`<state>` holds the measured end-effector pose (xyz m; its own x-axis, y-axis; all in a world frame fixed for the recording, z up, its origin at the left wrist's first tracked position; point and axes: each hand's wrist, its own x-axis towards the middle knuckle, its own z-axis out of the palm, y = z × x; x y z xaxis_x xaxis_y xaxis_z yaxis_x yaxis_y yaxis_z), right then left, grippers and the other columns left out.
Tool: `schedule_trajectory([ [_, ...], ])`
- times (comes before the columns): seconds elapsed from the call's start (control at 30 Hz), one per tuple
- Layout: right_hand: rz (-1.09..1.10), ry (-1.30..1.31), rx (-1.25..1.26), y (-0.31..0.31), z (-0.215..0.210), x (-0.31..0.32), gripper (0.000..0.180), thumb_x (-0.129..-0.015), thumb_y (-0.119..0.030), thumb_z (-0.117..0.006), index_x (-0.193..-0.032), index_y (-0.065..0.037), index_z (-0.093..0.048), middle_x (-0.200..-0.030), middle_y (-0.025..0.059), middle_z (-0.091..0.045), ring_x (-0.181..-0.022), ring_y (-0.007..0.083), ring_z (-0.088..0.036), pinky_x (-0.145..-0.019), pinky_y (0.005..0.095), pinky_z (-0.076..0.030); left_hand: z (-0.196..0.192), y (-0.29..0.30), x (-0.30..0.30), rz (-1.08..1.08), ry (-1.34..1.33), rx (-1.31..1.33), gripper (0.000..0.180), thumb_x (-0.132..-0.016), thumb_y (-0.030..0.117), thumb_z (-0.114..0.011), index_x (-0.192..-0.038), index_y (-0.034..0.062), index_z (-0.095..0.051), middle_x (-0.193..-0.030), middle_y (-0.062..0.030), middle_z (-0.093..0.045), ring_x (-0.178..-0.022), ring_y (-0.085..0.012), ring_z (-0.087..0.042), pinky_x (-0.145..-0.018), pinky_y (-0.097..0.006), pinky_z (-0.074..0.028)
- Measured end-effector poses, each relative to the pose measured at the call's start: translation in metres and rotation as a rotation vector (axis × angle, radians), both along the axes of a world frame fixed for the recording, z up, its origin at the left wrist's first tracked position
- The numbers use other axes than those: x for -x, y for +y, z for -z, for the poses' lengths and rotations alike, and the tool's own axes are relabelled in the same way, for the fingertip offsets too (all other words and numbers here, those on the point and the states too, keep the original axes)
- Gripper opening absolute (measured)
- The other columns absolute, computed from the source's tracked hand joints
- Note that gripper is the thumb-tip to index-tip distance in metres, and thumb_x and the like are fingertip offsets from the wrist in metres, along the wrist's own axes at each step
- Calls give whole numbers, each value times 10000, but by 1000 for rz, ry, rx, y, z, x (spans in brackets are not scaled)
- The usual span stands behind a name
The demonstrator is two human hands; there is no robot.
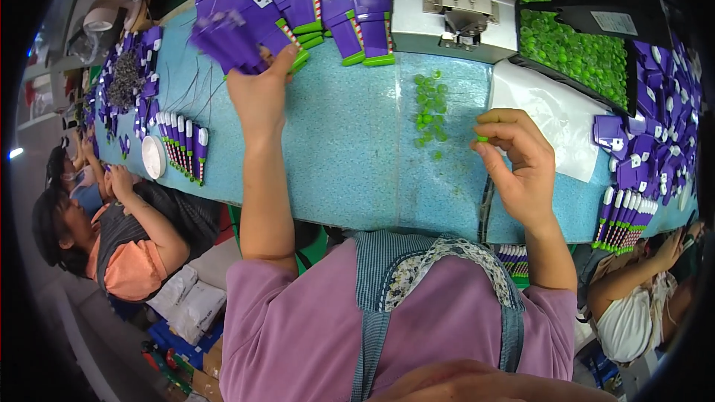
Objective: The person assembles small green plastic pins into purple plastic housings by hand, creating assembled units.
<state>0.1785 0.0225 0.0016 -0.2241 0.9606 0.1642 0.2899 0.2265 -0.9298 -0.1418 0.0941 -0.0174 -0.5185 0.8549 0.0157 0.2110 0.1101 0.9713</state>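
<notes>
Toward the far edge of the table (pixel 339 149), L hand (pixel 258 97) has fingers curled on motion-blurred purple stuff (pixel 223 46) (pc count unclear), at L end of overlapping purple parts (pixel 365 0) w/ green ends; nearer the front edge, R hand (pixel 525 164) pinches a small green pc (pixel 481 138), thumb vs. fingertips, just R of a loose green pile (pixel 426 117). Beyond the pile, at the far edge, sits a metal machine (pixel 465 0), w/ a black bin (pixel 632 78) of green pcs to its R & a white sheet (pixel 551 123) before the bin.
</notes>
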Motion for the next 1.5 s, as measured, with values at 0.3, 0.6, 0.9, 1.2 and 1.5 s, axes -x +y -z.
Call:
schedule_trajectory([
  [0.3,47,271,-80,-17,-8,7,235,-735,73,-707,-946,22,-616,-896,145,-675,-820,240,-668,-686,318,-538,-28,-79,-101,463,-870,-160,463,-802,-116,-582,-1231,6,-458,-1052,-146,-578,-864,-249,-620,-759,-415,-523],
  [0.6,-8,118,-329,-21,-11,13,274,-690,35,-757,-935,23,-635,-884,144,-677,-764,266,-661,-657,328,-524,-25,-93,-135,659,-983,158,324,-800,-23,-709,-1093,15,-577,-1007,-47,-622,-903,-120,-602,-768,-262,-499],
  [0.9,-21,58,-314,-22,-17,-1,242,-699,40,-738,-916,59,-631,-900,160,-632,-782,260,-627,-672,330,-512,-32,-91,-144,651,-1089,299,385,-803,-48,-682,-1156,10,-540,-1038,-78,-618,-901,-159,-623,-763,-302,-532],
  [1.2,528,-782,-310,-7,6,-96,138,-710,-49,-706,-824,-34,-632,-876,56,-619,-844,267,-533,-739,385,-415,-14,-91,-143,669,-795,174,322,-862,160,-653,-1116,-6,-546,-960,-142,-630,-762,-256,-635,-677,-397,-522],
  [1.5,550,-914,-424,7,18,-96,139,-711,-80,-719,-832,-60,-655,-890,25,-622,-850,232,-526,-754,369,-375,-19,-91,-142,658,-952,159,373,-837,64,-641,-1183,10,-514,-1023,-126,-607,-819,-240,-621,-702,-392,-530],
])
